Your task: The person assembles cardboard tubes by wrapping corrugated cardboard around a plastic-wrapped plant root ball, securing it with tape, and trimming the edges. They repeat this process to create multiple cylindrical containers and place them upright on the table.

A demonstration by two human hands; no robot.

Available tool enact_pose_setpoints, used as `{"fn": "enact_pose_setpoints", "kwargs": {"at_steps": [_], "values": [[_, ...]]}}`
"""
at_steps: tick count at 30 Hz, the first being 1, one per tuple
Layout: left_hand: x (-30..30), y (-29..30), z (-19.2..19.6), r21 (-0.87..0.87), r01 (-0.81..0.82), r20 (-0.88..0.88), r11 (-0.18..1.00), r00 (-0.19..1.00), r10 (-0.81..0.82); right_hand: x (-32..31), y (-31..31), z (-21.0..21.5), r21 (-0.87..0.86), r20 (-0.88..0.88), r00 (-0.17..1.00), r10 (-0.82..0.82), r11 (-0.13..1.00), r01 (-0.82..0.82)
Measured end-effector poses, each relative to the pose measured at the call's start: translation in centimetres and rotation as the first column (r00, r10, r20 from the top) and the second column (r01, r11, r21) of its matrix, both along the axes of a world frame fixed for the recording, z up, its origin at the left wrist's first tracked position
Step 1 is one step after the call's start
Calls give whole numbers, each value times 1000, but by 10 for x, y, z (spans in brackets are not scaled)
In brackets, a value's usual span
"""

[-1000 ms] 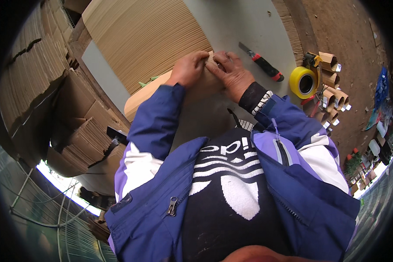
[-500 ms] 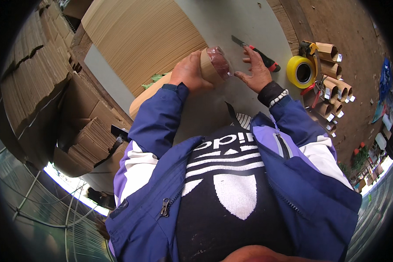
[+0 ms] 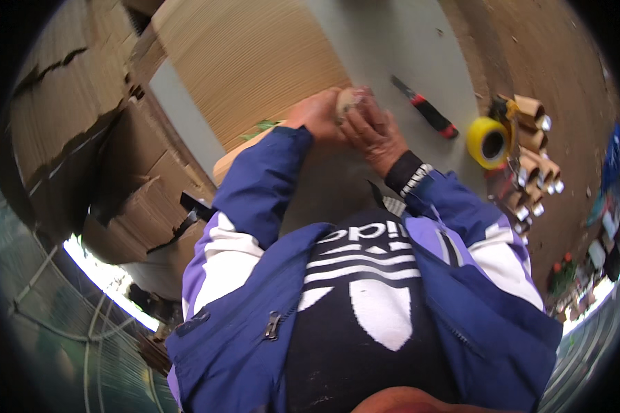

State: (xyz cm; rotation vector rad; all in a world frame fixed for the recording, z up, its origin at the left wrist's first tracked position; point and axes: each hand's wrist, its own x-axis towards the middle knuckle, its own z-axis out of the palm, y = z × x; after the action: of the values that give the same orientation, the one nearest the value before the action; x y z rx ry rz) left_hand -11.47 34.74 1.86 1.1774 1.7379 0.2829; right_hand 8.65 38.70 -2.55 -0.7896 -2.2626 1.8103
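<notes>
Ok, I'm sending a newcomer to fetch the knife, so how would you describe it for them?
Find the grey tabletop, then look to the right of the person's right hand. The knife lies there at a slant, between that hand and the yellow tape roll. Its slim black handle with red ends and its exposed blade set it apart from the round roll.

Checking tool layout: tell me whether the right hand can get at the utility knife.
Probably yes: the utility knife lies close by on the table, with nothing visible between, though the right hand is at the end of the cardboard tube.
</notes>
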Motion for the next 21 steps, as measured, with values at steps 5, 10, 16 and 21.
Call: {"fn": "enact_pose_setpoints", "kwargs": {"at_steps": [5,10,16,21], "values": [[-12,-2,4,-28,-2,14,1000,1000,2,-18,13,1,827,251,955,155,479,-295],[-8,-11,9,38,20,-121,999,993,-15,-43,44,29,553,508,797,326,586,-592],[-17,-26,2,0,39,-65,999,997,-38,-40,39,37,552,524,792,313,583,-596],[-46,-64,-23,-157,55,67,986,997,-45,-34,35,40,566,490,811,320,590,-575]]}}
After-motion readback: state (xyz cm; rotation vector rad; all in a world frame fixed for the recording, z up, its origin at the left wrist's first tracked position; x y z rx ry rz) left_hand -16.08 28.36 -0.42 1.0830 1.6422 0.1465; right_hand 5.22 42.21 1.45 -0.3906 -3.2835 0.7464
